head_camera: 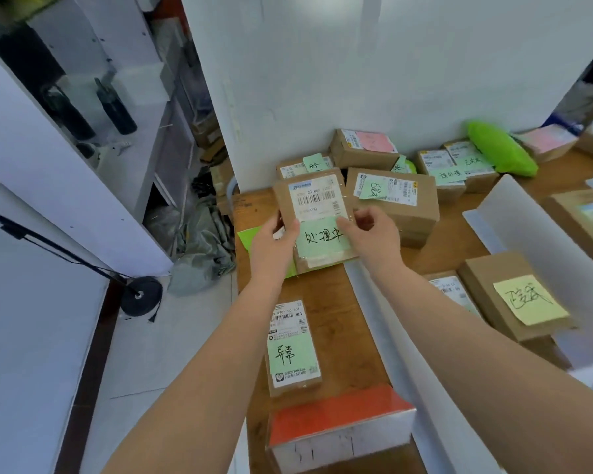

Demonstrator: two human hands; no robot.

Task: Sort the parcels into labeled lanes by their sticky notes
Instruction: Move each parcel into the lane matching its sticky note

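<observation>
I hold a flat brown parcel (314, 200) with a white shipping label and a green sticky note (322, 238) above the far end of the left lane. My left hand (274, 241) grips its left edge with the thumb on top. My right hand (374, 234) pinches its right edge by the note. Nearer to me in the same lane lies another parcel with a green note (292, 347). A bright green sheet (250, 239) peeks out under the held parcel.
White dividers (408, 354) split the wooden table (339, 302) into lanes. A red-topped white box (339, 429) sits nearest me. A parcel with a yellow note (528, 299) lies in the right lane. Several noted parcels (391, 196) and a green bag (500, 148) crowd the wall.
</observation>
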